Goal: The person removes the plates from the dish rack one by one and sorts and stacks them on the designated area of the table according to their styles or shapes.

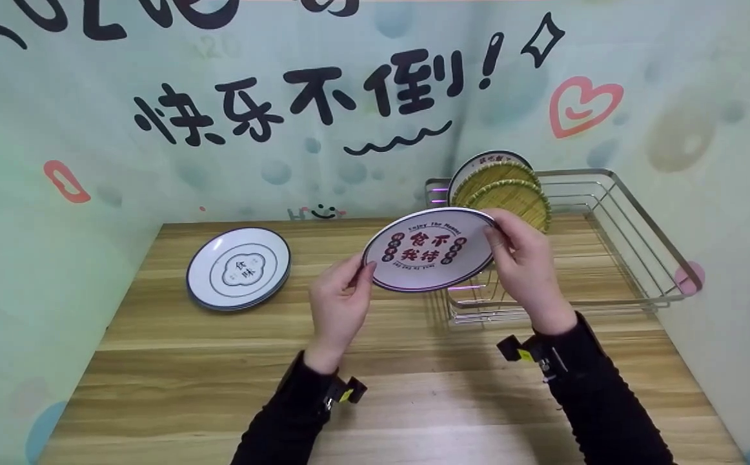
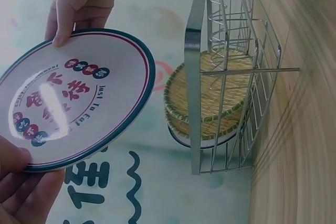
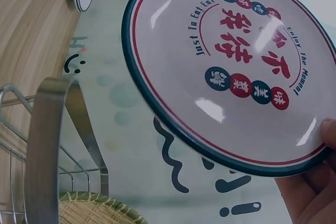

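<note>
Plate, hands @ opp. edges, rack apart

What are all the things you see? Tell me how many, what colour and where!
Round printed plate: one, white with blue-green rim and red writing, between both hands
Stacked round plates: at least two, white with dark blue rims, table's left side
Round woven mats: two, yellow-green, leaning in the rack
Round plate behind the mats: one, white with dark rim
Metal wire rack: one, silver, table's right side
Wooden table: one, light brown, underneath
Printed backdrop: pale green-blue, black writing, behind everything
Left hand: one, bare, plate's left edge
Right hand: one, bare, plate's right edge
Long sleeves: two, black, on the arms
</note>
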`<state>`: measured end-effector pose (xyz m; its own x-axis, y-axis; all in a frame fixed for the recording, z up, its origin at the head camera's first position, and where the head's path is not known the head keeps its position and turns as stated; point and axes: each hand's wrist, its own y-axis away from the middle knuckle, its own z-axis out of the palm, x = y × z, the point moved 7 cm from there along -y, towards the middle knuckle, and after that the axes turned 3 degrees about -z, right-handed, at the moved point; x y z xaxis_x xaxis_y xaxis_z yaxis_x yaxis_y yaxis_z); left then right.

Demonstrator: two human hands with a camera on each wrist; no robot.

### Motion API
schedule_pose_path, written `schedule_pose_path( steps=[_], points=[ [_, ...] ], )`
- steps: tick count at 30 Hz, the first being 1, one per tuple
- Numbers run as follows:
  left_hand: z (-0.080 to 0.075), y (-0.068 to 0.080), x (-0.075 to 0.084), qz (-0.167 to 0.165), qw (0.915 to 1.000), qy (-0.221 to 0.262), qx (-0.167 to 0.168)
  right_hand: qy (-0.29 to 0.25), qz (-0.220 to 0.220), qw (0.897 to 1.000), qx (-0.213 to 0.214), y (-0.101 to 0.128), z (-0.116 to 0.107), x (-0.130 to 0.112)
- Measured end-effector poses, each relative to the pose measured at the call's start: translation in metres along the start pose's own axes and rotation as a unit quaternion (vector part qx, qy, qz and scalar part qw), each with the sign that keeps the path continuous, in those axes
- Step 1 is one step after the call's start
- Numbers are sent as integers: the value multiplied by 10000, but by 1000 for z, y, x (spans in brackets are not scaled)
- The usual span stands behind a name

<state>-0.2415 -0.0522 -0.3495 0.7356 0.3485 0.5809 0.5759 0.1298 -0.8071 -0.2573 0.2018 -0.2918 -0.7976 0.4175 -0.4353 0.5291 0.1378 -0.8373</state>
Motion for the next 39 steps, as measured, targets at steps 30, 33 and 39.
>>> schedule_pose_path(
  steps=[30, 33, 39],
  points=[
    [-31, -9, -19, -683, 9972, 35, 294, 165, -226, 9931, -1137, 11, 5, 7],
    [-37, -10, -24, -842, 9958, -18, 366, 161, -214, 9914, -1277, 14, 4, 10],
    [-47, -11, -33, -1113, 9928, -95, 432, 446, -151, 9873, -1520, 23, 1, 17]
  ],
)
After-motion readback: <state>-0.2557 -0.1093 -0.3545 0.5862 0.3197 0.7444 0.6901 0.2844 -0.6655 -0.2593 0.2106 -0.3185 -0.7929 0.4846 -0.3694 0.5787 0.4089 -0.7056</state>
